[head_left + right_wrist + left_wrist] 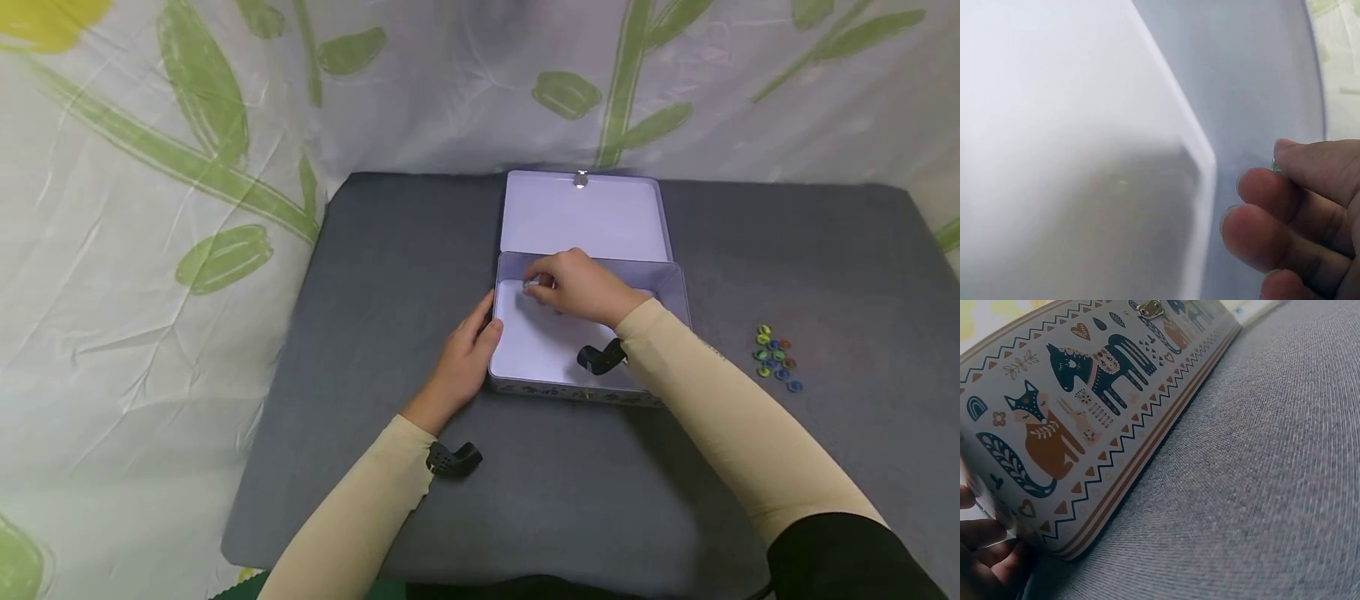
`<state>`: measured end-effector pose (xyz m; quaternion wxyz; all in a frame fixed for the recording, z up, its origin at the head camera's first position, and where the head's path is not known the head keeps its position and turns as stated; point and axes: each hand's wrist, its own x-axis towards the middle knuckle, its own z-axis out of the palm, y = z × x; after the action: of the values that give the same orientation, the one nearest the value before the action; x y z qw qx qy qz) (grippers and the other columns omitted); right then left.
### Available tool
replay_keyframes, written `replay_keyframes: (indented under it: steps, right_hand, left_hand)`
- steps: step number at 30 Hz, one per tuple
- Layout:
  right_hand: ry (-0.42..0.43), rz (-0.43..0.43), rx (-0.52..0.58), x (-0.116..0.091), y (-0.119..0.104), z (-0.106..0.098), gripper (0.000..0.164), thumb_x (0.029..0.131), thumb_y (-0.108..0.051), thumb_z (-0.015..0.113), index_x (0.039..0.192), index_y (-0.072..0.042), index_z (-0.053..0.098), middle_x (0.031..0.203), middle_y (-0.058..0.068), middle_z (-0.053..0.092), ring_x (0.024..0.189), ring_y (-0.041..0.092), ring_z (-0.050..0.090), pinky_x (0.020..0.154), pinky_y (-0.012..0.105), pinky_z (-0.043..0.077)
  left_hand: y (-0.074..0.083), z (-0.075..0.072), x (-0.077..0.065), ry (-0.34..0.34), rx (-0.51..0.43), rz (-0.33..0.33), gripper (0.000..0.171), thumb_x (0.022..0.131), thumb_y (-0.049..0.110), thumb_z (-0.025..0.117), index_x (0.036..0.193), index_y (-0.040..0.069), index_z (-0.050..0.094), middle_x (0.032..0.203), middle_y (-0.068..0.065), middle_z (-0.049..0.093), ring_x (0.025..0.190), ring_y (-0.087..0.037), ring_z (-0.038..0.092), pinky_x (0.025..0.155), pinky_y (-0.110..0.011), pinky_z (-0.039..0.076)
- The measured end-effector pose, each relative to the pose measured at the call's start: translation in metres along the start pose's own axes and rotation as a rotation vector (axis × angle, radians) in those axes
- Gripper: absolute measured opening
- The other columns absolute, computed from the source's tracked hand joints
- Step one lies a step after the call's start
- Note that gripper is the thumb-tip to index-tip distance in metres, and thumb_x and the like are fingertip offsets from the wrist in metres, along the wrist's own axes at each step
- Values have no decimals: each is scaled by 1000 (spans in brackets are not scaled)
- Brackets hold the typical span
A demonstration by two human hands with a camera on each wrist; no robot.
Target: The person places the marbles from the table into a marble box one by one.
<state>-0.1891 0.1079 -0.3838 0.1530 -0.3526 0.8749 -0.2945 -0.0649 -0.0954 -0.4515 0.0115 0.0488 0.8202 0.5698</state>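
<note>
An open tin box (pixel 555 350) with a white inside stands on the table, its lid (pixel 585 217) laid back. Inside its far left corner, my right hand (pixel 581 287) pinches a small green thing (pixel 1277 166) between thumb and forefinger. Most of that thing is hidden by the fingertips. My left hand (pixel 462 358) rests against the left side of the box, fingers stretched along the wall and thumb near the rim. In the left wrist view the box's front (pixel 1097 375) carries printed animals, and my left fingers (pixel 985 534) touch its corner.
Several small round pieces (pixel 776 357) in green, yellow, blue and reddish-brown lie in a loose cluster right of the box. A dark grey cloth (pixel 375 275) covers the table. Behind it hangs a pale sheet (pixel 450 92) with green leaves.
</note>
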Motion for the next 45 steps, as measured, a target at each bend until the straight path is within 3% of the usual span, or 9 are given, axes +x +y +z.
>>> replay_keyframes:
  steps: [7,14,22,33,38,45]
  right_hand:
    - [-69,37,-5,7,8,11,20,100,-12,71,118,-3,77,66,1,66,55,14,58,60,31,48]
    - [-95,42,-72,4,12,18,19,98,-15,76,114,-6,79,71,-2,69,62,11,58,65,31,48]
    - [-111,68,-55,1,12,20,18,97,-13,76,114,-6,78,70,-1,67,59,12,56,61,30,47]
    - [-111,88,-66,4,11,23,33,94,-14,79,126,-8,72,79,1,72,74,15,62,74,35,50]
    - [-116,110,-49,2,10,20,34,92,-13,81,125,-9,72,81,2,71,73,16,61,71,34,50]
    - [-59,91,6,0,7,10,28,92,-10,79,120,-6,73,77,4,68,69,18,59,65,32,48]
  left_hand:
    - [0,-4,-3,13,-1,3,59,111,35,45,165,14,36,165,-16,41,150,-30,42,120,-52,37]
    - [4,-3,-6,2,13,-3,59,111,36,45,166,16,35,165,-15,41,152,-28,39,123,-51,33]
    - [6,-3,-7,-7,-5,-3,59,111,34,45,165,14,36,164,-17,42,148,-30,44,119,-52,38]
    - [1,-5,-7,-2,-5,-13,59,111,35,45,165,14,36,166,-15,40,151,-29,39,122,-52,34]
    - [1,-4,-8,-4,4,-13,58,111,35,44,165,13,36,166,-13,40,152,-27,38,123,-51,33]
    - [4,-4,-7,3,0,15,57,112,30,43,164,8,35,166,-15,39,153,-29,37,125,-50,30]
